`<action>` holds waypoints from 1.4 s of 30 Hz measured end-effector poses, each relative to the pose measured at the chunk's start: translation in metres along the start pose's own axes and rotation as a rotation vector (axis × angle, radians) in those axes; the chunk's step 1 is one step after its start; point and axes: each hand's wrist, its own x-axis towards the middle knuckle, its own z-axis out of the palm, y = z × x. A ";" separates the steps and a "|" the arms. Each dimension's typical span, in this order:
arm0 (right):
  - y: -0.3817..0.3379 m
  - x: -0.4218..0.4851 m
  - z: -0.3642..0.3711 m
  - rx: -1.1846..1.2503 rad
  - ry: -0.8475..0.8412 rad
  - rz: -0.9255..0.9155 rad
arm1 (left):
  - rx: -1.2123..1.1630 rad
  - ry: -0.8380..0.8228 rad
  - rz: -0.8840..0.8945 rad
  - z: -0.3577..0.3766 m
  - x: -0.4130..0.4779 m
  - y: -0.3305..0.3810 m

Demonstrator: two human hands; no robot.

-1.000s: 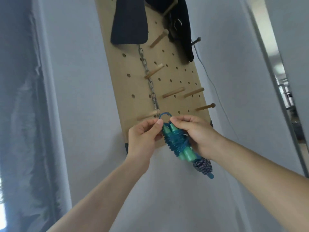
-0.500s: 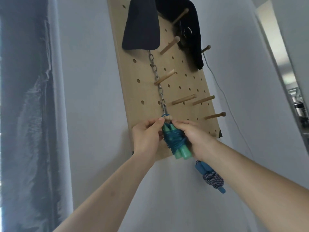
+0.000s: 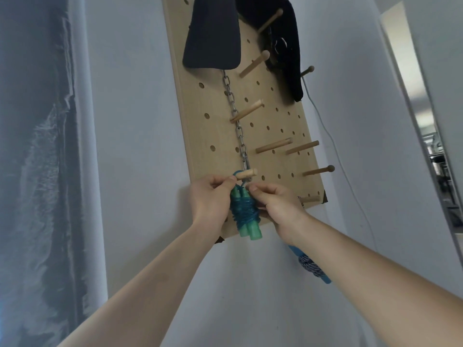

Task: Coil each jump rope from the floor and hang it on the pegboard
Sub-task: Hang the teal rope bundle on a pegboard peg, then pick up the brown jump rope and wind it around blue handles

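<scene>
A coiled teal jump rope [image 3: 244, 212] with green handles hangs against the lower part of the wooden pegboard [image 3: 205, 136]. Its small loop sits over a short wooden peg [image 3: 246, 174]. My left hand [image 3: 211, 197] pinches the loop at the left of the peg. On the bundle's right side, my right hand [image 3: 276, 205] pinches the rope just below the peg. A second coiled rope [image 3: 310, 267], blue with a striped cord, hangs below the board's lower right, partly hidden by my right forearm.
Several more wooden pegs [image 3: 274, 145] stick out of the board. A metal chain [image 3: 235, 116] hangs down to the loop's peg. Dark cloth items [image 3: 213, 33] cover the board's top. A grey curtain [image 3: 37, 171] is at the left, a doorway [image 3: 426, 121] at the right.
Both hands lifted the teal bundle up the board and slid its loop over the peg under the chain. The view has tilted upward.
</scene>
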 end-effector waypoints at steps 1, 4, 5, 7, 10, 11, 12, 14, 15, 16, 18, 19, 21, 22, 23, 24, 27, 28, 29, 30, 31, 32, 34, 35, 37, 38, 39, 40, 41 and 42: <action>-0.002 -0.003 -0.003 -0.011 0.016 -0.016 | 0.001 0.005 0.012 -0.001 -0.001 0.001; -0.005 -0.016 -0.014 -0.047 0.056 -0.077 | 0.030 0.004 0.075 -0.010 -0.011 -0.002; -0.006 -0.022 -0.019 -0.070 0.065 -0.101 | 0.031 0.010 0.094 -0.014 -0.018 -0.004; -0.006 -0.035 -0.032 -0.148 0.078 -0.161 | 0.010 0.020 0.119 -0.023 -0.035 -0.010; -0.005 -0.059 -0.056 -0.290 0.057 -0.237 | -0.004 -0.036 0.136 -0.031 -0.068 -0.022; -0.003 -0.067 -0.064 -0.348 0.039 -0.254 | 0.003 -0.082 0.139 -0.032 -0.079 -0.028; 0.001 -0.075 -0.072 -0.411 0.020 -0.265 | 0.020 -0.143 0.137 -0.030 -0.091 -0.034; 0.011 -0.092 -0.087 -0.531 -0.024 -0.267 | 0.065 -0.291 0.110 -0.024 -0.115 -0.048; 0.017 -0.100 -0.095 -0.579 -0.048 -0.261 | 0.088 -0.370 0.093 -0.020 -0.125 -0.055; 0.024 -0.109 -0.104 -0.627 -0.070 -0.250 | 0.114 -0.446 0.076 -0.015 -0.134 -0.063; 0.038 -0.130 -0.124 -0.750 -0.107 -0.228 | 0.150 -0.581 0.050 -0.002 -0.151 -0.080; 0.045 -0.142 -0.135 -0.819 -0.134 -0.211 | 0.159 -0.642 0.042 0.004 -0.160 -0.089; 0.064 -0.166 -0.162 -0.951 -0.206 -0.128 | 0.175 -0.750 0.021 0.019 -0.181 -0.108; 0.074 -0.179 -0.177 -1.003 -0.238 -0.074 | 0.186 -0.803 0.008 0.027 -0.193 -0.119; 0.085 -0.193 -0.192 -1.043 -0.261 -0.014 | 0.201 -0.862 -0.002 0.035 -0.205 -0.129; 0.096 -0.206 -0.208 -1.071 -0.272 0.053 | 0.221 -0.930 -0.015 0.045 -0.217 -0.140; 0.131 -0.249 -0.258 -1.153 -0.283 0.255 | 0.300 -1.149 -0.056 0.076 -0.257 -0.180; 0.143 -0.262 -0.275 -1.175 -0.284 0.326 | 0.331 -1.226 -0.063 0.088 -0.272 -0.195; 0.156 -0.275 -0.293 -1.195 -0.287 0.401 | 0.361 -1.299 -0.061 0.100 -0.288 -0.210; 0.170 -0.288 -0.311 -1.213 -0.289 0.476 | 0.388 -1.364 -0.058 0.112 -0.305 -0.225; 0.185 -0.302 -0.329 -1.214 -0.288 0.556 | 0.412 -1.422 -0.048 0.124 -0.322 -0.239; 0.199 -0.316 -0.346 -1.199 -0.286 0.632 | 0.431 -1.480 -0.038 0.137 -0.339 -0.252; 0.226 -0.347 -0.377 -1.193 -0.279 0.763 | 0.465 -1.596 -0.036 0.161 -0.376 -0.279; 0.239 -0.362 -0.390 -1.204 -0.276 0.828 | 0.479 -1.646 -0.043 0.173 -0.394 -0.292; 0.263 -0.392 -0.413 -1.201 -0.256 0.950 | 0.488 -1.736 -0.081 0.193 -0.430 -0.319; 0.275 -0.406 -0.424 -1.179 -0.240 1.012 | 0.492 -1.784 -0.107 0.200 -0.448 -0.334; 0.286 -0.420 -0.433 -1.157 -0.226 1.078 | 0.496 -1.832 -0.135 0.206 -0.466 -0.347; 0.296 -0.435 -0.442 -1.148 -0.211 1.131 | 0.500 -1.869 -0.185 0.210 -0.484 -0.362; 0.305 -0.450 -0.449 -1.142 -0.207 1.167 | 0.485 -1.887 -0.249 0.212 -0.501 -0.376; 0.312 -0.465 -0.454 -1.138 -0.217 1.179 | 0.467 -1.893 -0.311 0.212 -0.518 -0.389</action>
